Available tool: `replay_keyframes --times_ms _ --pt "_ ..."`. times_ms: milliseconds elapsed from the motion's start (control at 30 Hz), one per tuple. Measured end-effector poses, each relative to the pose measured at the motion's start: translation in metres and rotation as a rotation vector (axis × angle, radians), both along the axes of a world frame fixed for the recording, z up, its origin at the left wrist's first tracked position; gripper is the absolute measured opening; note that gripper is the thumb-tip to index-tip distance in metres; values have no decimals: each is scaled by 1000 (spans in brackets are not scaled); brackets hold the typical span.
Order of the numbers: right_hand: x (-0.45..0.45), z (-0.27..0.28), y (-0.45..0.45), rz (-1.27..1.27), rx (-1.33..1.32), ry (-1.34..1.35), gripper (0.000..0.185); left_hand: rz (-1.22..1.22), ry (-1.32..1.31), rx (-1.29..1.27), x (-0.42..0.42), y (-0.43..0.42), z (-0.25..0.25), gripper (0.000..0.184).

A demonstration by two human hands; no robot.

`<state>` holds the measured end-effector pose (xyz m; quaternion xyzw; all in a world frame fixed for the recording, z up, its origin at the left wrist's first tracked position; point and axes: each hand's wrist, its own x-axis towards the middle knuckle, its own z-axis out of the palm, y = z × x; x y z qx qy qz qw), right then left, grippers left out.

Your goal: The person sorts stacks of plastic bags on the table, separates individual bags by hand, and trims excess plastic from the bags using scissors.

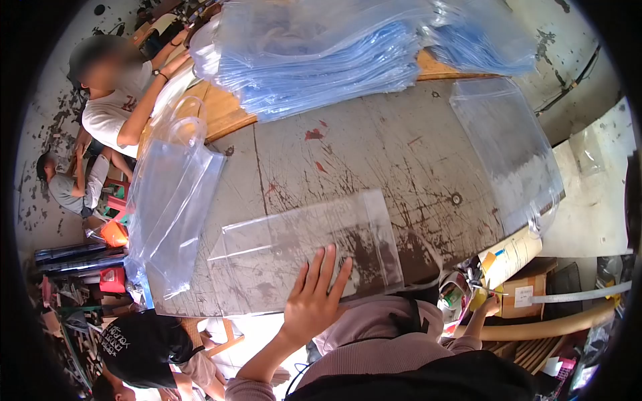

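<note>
My left hand (317, 291) lies flat with fingers spread on the lower edge of a clear plastic bag (311, 244) on the worn grey table (348, 147). The bag's looped handle reaches right, towards the table edge. Off the table's right edge, my right hand (491, 306) is closed, small in view, beside scissor-like metal and yellow items; what it grips is too small to name. Another clear bag with handles (170, 207) lies at the table's left, and a third (511, 157) at its right.
Tall stacks of bluish clear plastic (328, 67) fill the far side. People are at the upper left and lower left, one with a dark shirt (144, 347). A cardboard box (528, 294), a paper roll (511, 257) and hoses are at the right.
</note>
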<state>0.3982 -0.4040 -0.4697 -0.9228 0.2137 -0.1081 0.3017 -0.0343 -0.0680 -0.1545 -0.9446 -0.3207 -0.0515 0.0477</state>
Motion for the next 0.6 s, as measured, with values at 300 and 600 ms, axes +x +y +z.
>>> replay_keyframes --times_ms 300,600 --pt "0 169 47 -46 86 -816 20 -95 -18 -295 14 44 5 87" --pt "-18 359 133 375 457 -1344 17 -545 79 -288 34 110 10 82"
